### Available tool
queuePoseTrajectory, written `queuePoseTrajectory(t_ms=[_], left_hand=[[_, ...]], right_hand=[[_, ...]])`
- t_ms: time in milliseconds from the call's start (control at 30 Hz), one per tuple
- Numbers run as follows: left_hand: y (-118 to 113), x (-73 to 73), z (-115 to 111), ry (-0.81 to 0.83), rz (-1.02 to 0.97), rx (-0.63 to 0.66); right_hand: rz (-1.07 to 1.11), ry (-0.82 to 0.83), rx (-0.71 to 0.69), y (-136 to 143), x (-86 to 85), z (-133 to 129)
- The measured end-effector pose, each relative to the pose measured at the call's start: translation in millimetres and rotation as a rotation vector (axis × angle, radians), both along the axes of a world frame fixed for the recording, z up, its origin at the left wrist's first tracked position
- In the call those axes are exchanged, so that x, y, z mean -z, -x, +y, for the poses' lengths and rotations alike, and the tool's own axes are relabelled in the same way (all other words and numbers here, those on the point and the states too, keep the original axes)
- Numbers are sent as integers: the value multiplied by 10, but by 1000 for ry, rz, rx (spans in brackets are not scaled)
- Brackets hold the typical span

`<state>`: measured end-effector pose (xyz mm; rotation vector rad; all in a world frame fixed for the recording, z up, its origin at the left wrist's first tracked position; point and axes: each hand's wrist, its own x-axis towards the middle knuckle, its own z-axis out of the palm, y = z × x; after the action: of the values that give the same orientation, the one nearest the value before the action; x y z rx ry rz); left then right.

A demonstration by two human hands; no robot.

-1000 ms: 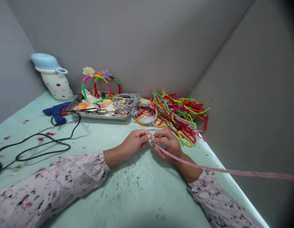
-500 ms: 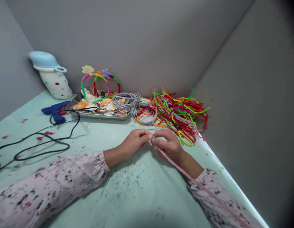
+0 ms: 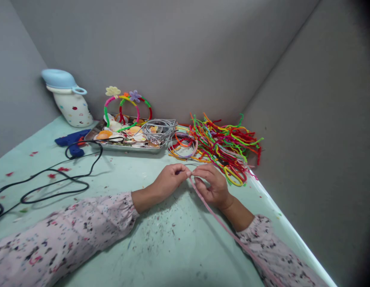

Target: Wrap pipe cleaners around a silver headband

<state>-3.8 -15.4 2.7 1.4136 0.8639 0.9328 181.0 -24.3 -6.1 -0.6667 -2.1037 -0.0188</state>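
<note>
My left hand point(image 3: 170, 181) is closed, thumb and forefinger pinching the upper end of a long pink pipe cleaner point(image 3: 215, 217). From that pinch, the pipe cleaner runs down to the right and passes over my right sleeve. My right hand point(image 3: 213, 185) faces it with fingers stretched to the pinch point. Its thumb stands apart below, leaving a gap. A thin grey wire point(image 3: 191, 164) curves just behind both hands; where it meets the fingers is hidden.
Behind the hands, a metal tray point(image 3: 128, 149) holds flower-like pieces, colourful hoops point(image 3: 122, 95) and a grey wire coil point(image 3: 159, 129). Bundled pipe cleaners point(image 3: 227, 145) lie right. On the left are a blue glue gun point(image 3: 69, 139), its black cord point(image 3: 56, 180) and a bottle point(image 3: 73, 105).
The right fingers have opened away from the pipe cleaner, the thumb dropping apart. The pipe cleaner now hangs from the left pinch, its lower part shifted left. The view has tilted slightly.
</note>
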Motion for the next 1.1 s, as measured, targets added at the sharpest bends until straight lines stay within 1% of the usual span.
queuePoseTrajectory(t_ms=[133, 267, 500, 800, 933, 1100], left_hand=[[11, 8, 17, -100, 53, -36], [21, 5, 4, -121, 55, -34], [25, 16, -4, -52, 31, -14], [25, 35, 1, -50, 9, -20], [25, 39, 5, -49, 1, -33], [23, 34, 11, -52, 36, -49]], right_hand=[[8, 76, 10, 40, -11, -15], [-6, 88, 39, 70, -15, -7], [-49, 97, 88, 83, -4, 7], [-29, 76, 122, 100, 35, 24], [-22, 62, 121, 97, 55, 36], [-46, 40, 99, 95, 54, 50]])
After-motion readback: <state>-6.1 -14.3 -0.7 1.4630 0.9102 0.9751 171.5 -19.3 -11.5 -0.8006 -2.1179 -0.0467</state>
